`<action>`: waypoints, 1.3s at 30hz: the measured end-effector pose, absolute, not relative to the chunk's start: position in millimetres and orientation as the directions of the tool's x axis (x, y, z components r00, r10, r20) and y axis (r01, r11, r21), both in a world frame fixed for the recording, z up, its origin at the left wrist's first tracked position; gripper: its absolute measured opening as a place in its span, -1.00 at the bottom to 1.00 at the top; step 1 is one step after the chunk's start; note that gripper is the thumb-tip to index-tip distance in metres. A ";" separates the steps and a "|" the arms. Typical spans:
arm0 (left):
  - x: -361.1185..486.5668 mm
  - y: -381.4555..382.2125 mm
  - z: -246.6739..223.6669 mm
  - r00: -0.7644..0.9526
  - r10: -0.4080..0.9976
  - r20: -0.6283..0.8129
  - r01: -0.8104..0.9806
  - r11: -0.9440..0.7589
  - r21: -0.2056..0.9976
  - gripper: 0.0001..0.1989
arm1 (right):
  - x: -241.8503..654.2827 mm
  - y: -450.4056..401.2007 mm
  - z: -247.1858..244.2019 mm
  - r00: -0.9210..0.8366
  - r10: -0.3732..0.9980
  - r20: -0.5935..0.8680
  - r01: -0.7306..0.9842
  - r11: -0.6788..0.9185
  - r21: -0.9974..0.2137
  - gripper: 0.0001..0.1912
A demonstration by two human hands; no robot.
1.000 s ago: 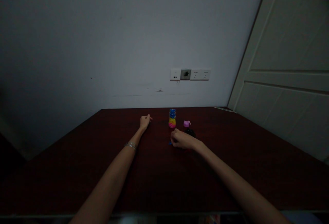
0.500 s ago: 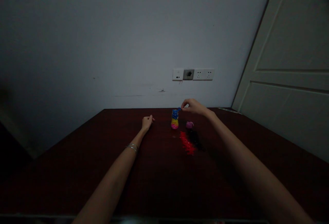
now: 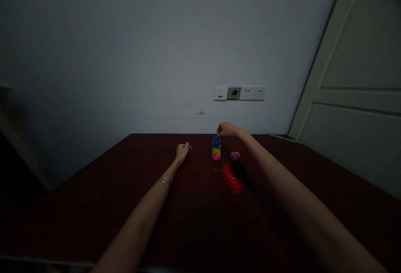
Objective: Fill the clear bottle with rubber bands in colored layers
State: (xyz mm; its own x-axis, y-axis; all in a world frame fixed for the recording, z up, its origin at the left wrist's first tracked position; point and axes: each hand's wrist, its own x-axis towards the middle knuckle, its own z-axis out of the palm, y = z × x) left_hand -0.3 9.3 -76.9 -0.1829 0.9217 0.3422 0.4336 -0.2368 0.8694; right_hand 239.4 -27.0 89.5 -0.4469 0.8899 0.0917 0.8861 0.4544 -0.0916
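Note:
A small clear jar [image 3: 216,150] stands upright on the table, filled in layers of pink, yellow and blue small pieces. My right hand [image 3: 224,129] is over its mouth, the fingertips pinched together and touching or almost touching the rim; whatever they hold is hidden. To the left of the jar, my left hand [image 3: 182,151] rests on the tabletop with its fingers curled in, and nothing shows in it. In front of the jar lies a row of small red pieces [image 3: 232,178], with a dark pile [image 3: 240,172] beside it. A pinkish-purple lump [image 3: 234,155] sits right of the jar.
The dark reddish table [image 3: 103,206] reaches back to a pale wall [image 3: 156,56]. Sockets and switches [image 3: 239,93] are set in the wall above the jar. A light panelled door [image 3: 354,110] stands at the right.
My right hand has moved left and slightly down to the jar's mouth; the blue piece that showed in its fingertips is out of sight. The left hand stays resting. The view has shifted slightly.

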 end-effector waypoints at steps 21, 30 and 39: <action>5.1 10.5 -47.9 -0.039 0.919 0.393 0.285 -0.367 0.885 -0.65 | 270.9 -51.5 82.4 -0.453 0.885 0.105 0.794 0.454 -0.403 -0.20; 53.5 6.3 -12.6 0.654 0.738 0.168 0.051 -0.264 0.963 -0.29 | 258.4 -53.9 97.2 -0.477 0.878 0.022 0.805 0.447 -0.389 -0.17; 81.3 -11.5 -22.9 0.694 0.690 0.208 0.001 -0.290 0.957 -0.38 | 248.6 -43.8 93.4 -0.478 0.874 -0.085 0.842 0.429 -0.327 -0.12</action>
State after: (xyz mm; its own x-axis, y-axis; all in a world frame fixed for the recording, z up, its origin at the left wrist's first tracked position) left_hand 81.3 -11.5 -22.9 0.6937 0.6896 0.2081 0.0014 -0.2902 0.9570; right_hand 248.6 -43.8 93.4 -0.4780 0.8742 -0.0848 0.8422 0.4288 -0.3269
